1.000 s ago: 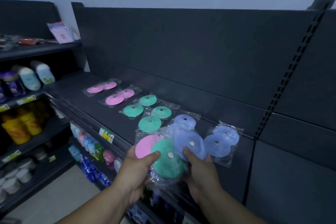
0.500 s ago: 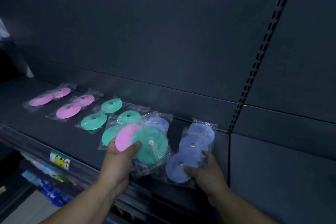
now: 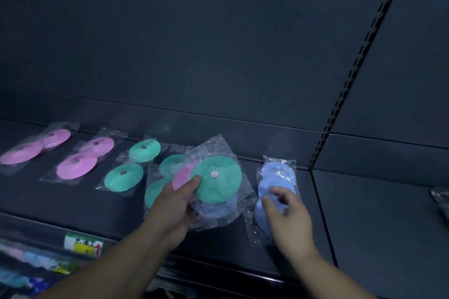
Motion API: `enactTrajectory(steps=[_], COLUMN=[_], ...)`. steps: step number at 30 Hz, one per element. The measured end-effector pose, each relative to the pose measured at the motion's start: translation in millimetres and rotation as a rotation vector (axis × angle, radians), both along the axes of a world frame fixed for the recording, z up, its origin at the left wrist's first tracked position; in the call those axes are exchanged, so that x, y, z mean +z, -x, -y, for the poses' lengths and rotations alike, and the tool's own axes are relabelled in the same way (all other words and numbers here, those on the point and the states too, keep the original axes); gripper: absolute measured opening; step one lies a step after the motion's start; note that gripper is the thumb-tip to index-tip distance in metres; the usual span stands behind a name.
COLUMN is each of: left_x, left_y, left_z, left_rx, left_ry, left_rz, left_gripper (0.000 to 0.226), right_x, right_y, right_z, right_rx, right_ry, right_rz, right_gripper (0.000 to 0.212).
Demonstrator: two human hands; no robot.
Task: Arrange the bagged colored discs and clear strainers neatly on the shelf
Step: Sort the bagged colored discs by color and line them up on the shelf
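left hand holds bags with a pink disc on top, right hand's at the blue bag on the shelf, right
Not quite: in the head view the top disc of the bags in the left hand is green, with pink only peeking out behind it. The right hand is at the blue bag on the shelf.

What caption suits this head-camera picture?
Over a dark shelf, left hand grips bagged green, pink and blue discs; right hand hovers over clear bag of blue discs.

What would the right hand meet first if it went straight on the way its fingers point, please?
Most likely the bag of blue discs, lying just ahead of the right hand; whether its fingertips touch it yet is unclear.
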State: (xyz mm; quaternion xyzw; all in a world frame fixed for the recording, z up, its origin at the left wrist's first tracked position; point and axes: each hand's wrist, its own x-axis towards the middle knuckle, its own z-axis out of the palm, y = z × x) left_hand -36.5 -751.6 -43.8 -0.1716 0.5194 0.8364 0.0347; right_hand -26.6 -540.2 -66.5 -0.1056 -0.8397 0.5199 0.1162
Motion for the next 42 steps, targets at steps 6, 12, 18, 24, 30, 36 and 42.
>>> enactTrajectory(steps=[6, 12, 18, 24, 30, 36, 42], left_x=[-7, -15, -20, -31, -36, -35, -26], left_y=[-11, -10, -11, -15, -18, -23, -33], left_z=[20, 52, 87, 117, 131, 133, 135], left_rx=[-0.195, -0.114, -0.010, 0.120, 0.135, 0.065, 0.046], left_ry=[-0.018, 0.014, 0.032, 0.139, 0.214, 0.086, -0.029], left_rz=[0.035, 0.099, 0.084, 0.098, 0.103, 0.110, 0.069], left_gripper=[0.026, 0.018, 0.014, 0.017, 0.017, 0.031, 0.046], right_x=[5, -6, -10, -14, -13, -1, 12], right_y=[-30, -41, -40, -16, -13, -14, -13], right_z=[74, 83, 91, 86, 101, 150, 159], right_rx=[0.264, 0.112, 0.034, -0.105, -0.006, 0.355, 0.421], right_ry=[0.925, 0.990, 0.757, 0.233, -0.425, 0.175, 0.667], right_rz=[0.516, 0.514, 0.457, 0.339, 0.086, 0.248, 0.466], right_gripper=[0.010, 0.014, 0.004, 0.006, 0.040, 0.033, 0.032])
